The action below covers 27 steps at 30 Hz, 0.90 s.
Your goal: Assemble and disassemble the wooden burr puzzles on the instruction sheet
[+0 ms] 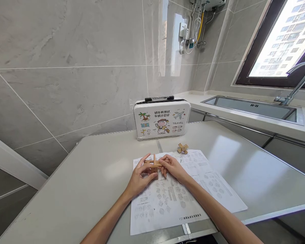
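Observation:
Between my two hands is a wooden interlocking puzzle [154, 167], partly joined, with one bar standing upright and others lying crosswise. My left hand [140, 176] grips its near block between thumb and fingers, the index finger reaching along the far side. The thumb and fingertips of my right hand [173, 166] pinch the right end of a crossing bar. My fingers hide parts of the pieces. Below them lies a printed instruction sheet [167, 217] covered with small line drawings. Beyond my right hand sits a second wooden puzzle [183, 148], star-shaped, at the sheet's far edge.
A white carry case [162, 120] with cartoon prints and a black handle stands at the back of the folding table [104, 169], near the tiled wall. To the right are a counter with a sink [251, 105], a tap [298, 81] and a window.

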Each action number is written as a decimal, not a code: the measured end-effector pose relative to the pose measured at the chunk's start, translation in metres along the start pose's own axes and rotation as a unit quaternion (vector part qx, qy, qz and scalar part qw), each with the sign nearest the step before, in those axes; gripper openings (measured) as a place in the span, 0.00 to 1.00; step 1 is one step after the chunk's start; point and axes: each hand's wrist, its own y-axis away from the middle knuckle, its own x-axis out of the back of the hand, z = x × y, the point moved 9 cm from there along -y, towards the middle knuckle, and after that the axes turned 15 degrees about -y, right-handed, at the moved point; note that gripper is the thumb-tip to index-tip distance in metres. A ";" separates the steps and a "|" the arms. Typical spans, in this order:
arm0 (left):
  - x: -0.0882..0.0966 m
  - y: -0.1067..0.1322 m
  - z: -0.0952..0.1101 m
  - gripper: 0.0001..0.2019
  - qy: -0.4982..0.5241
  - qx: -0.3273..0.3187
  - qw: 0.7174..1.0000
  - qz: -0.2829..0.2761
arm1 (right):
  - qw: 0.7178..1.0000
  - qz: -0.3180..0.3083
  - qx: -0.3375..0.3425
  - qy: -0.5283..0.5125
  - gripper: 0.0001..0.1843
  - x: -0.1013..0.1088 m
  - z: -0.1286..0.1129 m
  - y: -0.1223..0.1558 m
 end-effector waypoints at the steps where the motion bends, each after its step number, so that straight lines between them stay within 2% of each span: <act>1: 0.001 0.000 0.000 0.11 0.003 0.001 1.000 0.003 | 1.000 0.015 0.008 -0.004 0.27 0.003 -0.001 0.000; 4: 0.006 -0.002 -0.003 0.12 0.006 0.007 1.000 0.024 | 0.997 0.063 0.030 -0.016 0.27 0.014 -0.005 -0.001; 9: 0.028 -0.005 -0.015 0.14 -0.028 0.046 0.989 0.135 | 0.991 0.117 0.044 -0.046 0.28 0.027 -0.010 0.001; 11: 0.034 -0.004 -0.021 0.15 -0.046 0.069 0.984 0.160 | 0.990 0.127 0.041 -0.050 0.28 0.029 -0.012 0.002; 14: 0.037 -0.005 -0.033 0.21 -0.085 0.100 0.979 0.159 | 0.989 0.133 0.037 -0.051 0.27 0.029 -0.014 0.004; 17: 0.036 -0.006 -0.039 0.24 -0.144 0.098 0.975 0.138 | 0.989 0.136 0.035 -0.053 0.28 0.030 -0.014 0.005; 21: 0.034 -0.008 -0.043 0.21 -0.223 0.072 0.965 0.117 | 0.989 0.131 0.034 -0.057 0.28 0.029 -0.013 0.004; 27: 0.040 -0.008 -0.049 0.16 -0.312 0.078 0.939 0.123 | 0.992 0.113 0.032 -0.049 0.28 0.025 -0.015 0.003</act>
